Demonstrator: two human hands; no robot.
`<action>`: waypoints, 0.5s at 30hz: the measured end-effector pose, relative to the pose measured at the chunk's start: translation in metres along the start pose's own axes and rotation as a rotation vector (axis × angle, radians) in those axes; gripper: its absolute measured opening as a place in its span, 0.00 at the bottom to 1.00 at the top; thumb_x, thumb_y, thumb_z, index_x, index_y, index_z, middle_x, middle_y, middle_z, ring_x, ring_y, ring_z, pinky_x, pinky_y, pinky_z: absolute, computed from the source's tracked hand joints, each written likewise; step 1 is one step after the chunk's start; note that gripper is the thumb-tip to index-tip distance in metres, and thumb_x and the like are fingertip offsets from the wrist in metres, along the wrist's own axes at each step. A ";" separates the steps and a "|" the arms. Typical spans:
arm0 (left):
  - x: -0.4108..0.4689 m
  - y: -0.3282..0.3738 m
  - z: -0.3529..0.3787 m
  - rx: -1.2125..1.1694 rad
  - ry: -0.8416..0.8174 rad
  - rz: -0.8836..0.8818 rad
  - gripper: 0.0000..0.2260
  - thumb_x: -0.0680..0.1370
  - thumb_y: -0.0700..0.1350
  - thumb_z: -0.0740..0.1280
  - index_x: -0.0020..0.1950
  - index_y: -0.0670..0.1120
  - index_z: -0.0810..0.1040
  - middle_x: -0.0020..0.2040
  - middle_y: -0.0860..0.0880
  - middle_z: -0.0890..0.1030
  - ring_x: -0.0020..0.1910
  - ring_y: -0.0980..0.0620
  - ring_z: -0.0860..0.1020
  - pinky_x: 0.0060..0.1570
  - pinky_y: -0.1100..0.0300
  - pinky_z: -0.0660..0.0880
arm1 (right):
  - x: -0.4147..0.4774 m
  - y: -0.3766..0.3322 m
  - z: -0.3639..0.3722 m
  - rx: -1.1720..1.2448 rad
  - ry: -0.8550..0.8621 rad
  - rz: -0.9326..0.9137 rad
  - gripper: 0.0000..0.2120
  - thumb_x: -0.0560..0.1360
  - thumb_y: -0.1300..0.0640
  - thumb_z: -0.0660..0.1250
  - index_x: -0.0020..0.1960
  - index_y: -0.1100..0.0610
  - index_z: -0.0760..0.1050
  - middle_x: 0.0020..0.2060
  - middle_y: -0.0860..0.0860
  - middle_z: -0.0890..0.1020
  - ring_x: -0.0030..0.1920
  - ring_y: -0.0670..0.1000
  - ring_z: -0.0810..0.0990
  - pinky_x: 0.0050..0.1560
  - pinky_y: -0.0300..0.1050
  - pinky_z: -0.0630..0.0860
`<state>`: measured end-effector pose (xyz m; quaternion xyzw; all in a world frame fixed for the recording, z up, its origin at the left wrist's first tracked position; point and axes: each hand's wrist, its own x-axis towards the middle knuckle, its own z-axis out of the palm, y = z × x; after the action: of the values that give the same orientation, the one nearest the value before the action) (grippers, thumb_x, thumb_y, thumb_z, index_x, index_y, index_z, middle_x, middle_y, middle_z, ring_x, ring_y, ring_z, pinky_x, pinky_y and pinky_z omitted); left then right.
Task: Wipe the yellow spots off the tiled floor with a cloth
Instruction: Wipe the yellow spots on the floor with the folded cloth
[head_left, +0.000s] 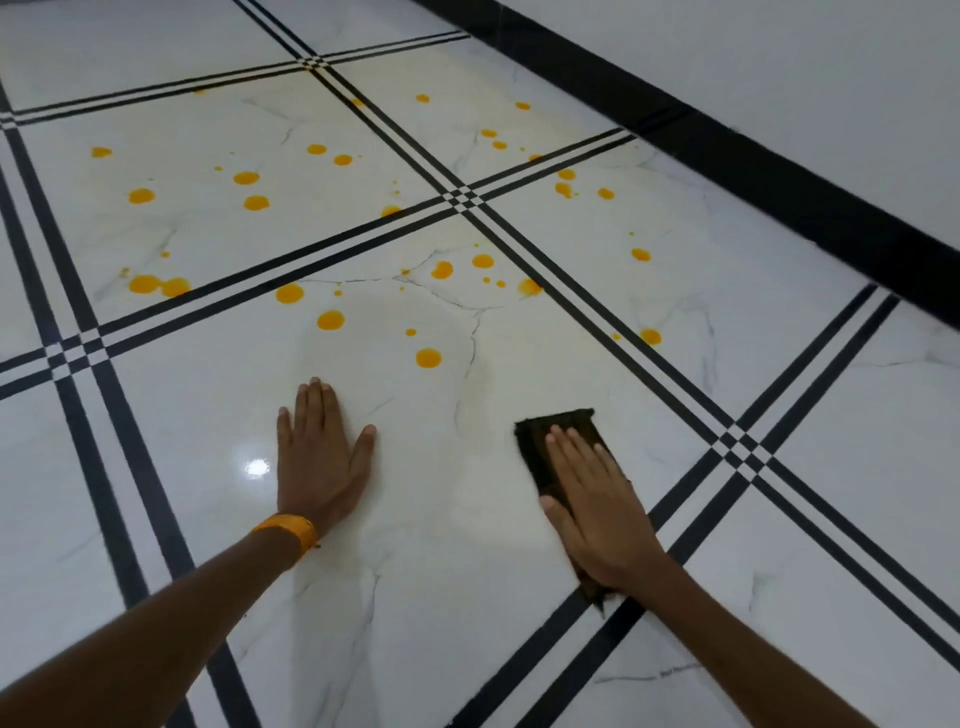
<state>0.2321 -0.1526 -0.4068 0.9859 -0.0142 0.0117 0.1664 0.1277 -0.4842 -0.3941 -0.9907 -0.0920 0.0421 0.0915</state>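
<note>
Several yellow spots (428, 358) dot the white marble floor tiles (447, 519) ahead of me, spreading far left and toward the wall. A dark brown folded cloth (550, 431) lies flat on the near tile. My right hand (597, 509) presses flat on top of it, fingers stretched out, covering most of it. My left hand (319, 452) rests flat on the bare tile to the left, fingers spread, holding nothing. An orange band is around my left wrist. The nearest spot lies just beyond the two hands.
Black double stripes (727, 447) cross the floor in a grid between tiles. A black skirting strip (779, 171) runs along the white wall at the upper right. A faint smeared patch shows on the tile between my hands and the nearest spots.
</note>
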 end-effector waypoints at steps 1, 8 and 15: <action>0.000 0.008 0.004 0.008 0.004 -0.005 0.39 0.78 0.63 0.46 0.80 0.36 0.51 0.81 0.39 0.53 0.81 0.43 0.49 0.78 0.44 0.44 | 0.003 0.014 -0.002 -0.004 0.029 0.074 0.33 0.83 0.39 0.43 0.83 0.56 0.45 0.82 0.50 0.48 0.82 0.47 0.43 0.81 0.50 0.44; 0.003 0.018 0.015 0.162 0.025 0.009 0.37 0.80 0.60 0.46 0.78 0.33 0.53 0.79 0.35 0.56 0.80 0.39 0.52 0.76 0.38 0.50 | 0.083 -0.007 0.002 -0.004 0.104 0.375 0.38 0.80 0.40 0.36 0.82 0.63 0.48 0.81 0.59 0.53 0.82 0.57 0.51 0.81 0.55 0.48; 0.007 0.024 0.014 0.168 0.029 0.004 0.36 0.80 0.60 0.46 0.79 0.33 0.53 0.79 0.35 0.56 0.80 0.39 0.53 0.76 0.38 0.50 | 0.102 0.012 -0.036 0.213 0.153 0.276 0.24 0.80 0.56 0.64 0.75 0.60 0.66 0.72 0.56 0.71 0.72 0.59 0.68 0.72 0.53 0.67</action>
<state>0.2381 -0.1801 -0.4117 0.9961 -0.0127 0.0276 0.0833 0.2336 -0.4825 -0.3683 -0.9788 0.0572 -0.0119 0.1961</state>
